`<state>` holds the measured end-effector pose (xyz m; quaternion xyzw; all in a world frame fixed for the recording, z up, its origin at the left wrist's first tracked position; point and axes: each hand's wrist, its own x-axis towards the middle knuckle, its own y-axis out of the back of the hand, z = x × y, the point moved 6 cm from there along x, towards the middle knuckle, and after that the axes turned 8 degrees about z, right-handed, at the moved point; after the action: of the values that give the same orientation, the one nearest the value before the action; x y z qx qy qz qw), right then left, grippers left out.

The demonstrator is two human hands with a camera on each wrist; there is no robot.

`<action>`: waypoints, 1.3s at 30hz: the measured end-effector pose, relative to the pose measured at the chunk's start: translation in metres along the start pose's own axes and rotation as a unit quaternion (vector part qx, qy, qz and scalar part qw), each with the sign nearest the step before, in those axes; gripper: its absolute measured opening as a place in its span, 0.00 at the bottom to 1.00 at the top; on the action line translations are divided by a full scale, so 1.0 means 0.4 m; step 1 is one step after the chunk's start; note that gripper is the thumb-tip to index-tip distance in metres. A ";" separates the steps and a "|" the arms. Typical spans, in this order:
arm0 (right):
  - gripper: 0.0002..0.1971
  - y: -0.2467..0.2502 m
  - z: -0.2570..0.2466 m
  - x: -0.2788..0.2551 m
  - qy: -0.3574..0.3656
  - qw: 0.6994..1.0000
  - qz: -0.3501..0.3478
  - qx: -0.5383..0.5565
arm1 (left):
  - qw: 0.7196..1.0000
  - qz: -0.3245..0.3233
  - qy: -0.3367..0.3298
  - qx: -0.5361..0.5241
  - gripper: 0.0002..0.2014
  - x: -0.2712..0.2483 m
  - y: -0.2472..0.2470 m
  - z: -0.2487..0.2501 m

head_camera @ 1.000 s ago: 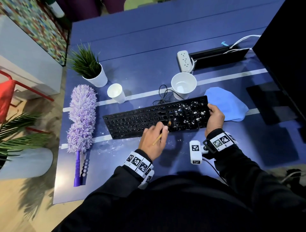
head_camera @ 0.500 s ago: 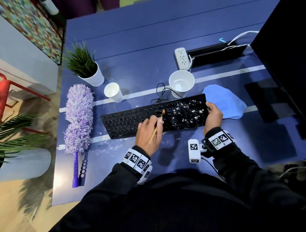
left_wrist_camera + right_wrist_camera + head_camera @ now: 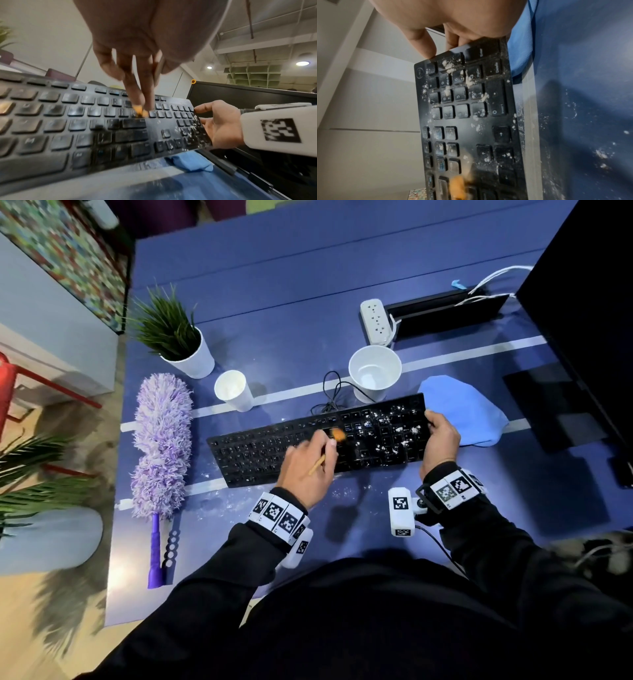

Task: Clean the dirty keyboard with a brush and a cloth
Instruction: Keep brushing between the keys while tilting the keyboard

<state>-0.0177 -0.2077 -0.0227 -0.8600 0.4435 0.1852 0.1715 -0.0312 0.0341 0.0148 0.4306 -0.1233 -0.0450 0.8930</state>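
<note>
A black keyboard (image 3: 274, 450) lies across the blue desk, with white powder on its right keys (image 3: 467, 83). My left hand (image 3: 310, 463) pinches a small wooden brush (image 3: 317, 464); its orange bristles (image 3: 338, 434) touch the keys near the middle (image 3: 140, 111). My right hand (image 3: 442, 436) grips the keyboard's right end, thumb on the top edge (image 3: 423, 44). A blue cloth (image 3: 462, 412) lies on the desk just right of the keyboard, partly under that hand.
A purple duster (image 3: 161, 440) lies left of the keyboard. Two white paper cups (image 3: 233, 390) (image 3: 375, 371) and a potted plant (image 3: 178, 344) stand behind it. A power strip (image 3: 375, 320) and a dark monitor (image 3: 589, 302) are at the back right. Powder specks dot the desk (image 3: 600, 154).
My left hand has swept the brush up the keyboard, from its near edge to the upper key rows. The right hand has kept its hold on the right end.
</note>
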 end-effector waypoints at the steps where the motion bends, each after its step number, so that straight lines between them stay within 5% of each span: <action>1: 0.07 0.002 0.003 0.003 -0.004 1.000 0.002 -0.002 | 0.999 -0.030 0.000 -0.019 0.13 -0.014 -0.021 -0.010; 4: 0.07 0.005 0.009 0.005 -0.011 1.000 0.006 -0.007 | 0.998 -0.055 -0.015 -0.020 0.12 -0.048 -0.040 -0.013; 8: 0.08 -0.003 0.002 -0.001 -0.006 1.000 0.000 -0.014 | 1.000 0.015 -0.016 -0.003 0.12 -0.032 0.004 -0.009; 13: 0.08 -0.004 0.000 -0.005 -0.009 1.000 -0.002 -0.013 | 0.995 -0.086 -0.034 -0.047 0.11 -0.054 -0.031 -0.020; 18: 0.09 0.001 -0.005 -0.005 0.002 1.000 0.000 -0.023 | 0.999 0.031 -0.007 -0.039 0.12 -0.055 0.031 -0.040; 26: 0.08 -0.001 -0.005 -0.004 0.002 0.999 -0.008 -0.033 | 0.988 0.113 0.096 0.042 0.18 -0.075 0.104 -0.160; 33: 0.09 -0.003 -0.003 -0.005 0.001 0.998 -0.011 -0.059 | 0.993 0.053 0.062 -0.080 0.13 -0.047 0.034 -0.016; 39: 0.07 0.001 0.003 0.000 -0.004 0.998 -0.017 -0.063 | 0.993 0.073 0.092 -0.019 0.12 -0.060 0.067 -0.110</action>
<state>-0.0182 -0.2075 -0.0237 -0.8756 0.4161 0.2131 0.1219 -0.0436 0.0888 0.0051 0.4052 -0.0707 0.0581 0.9096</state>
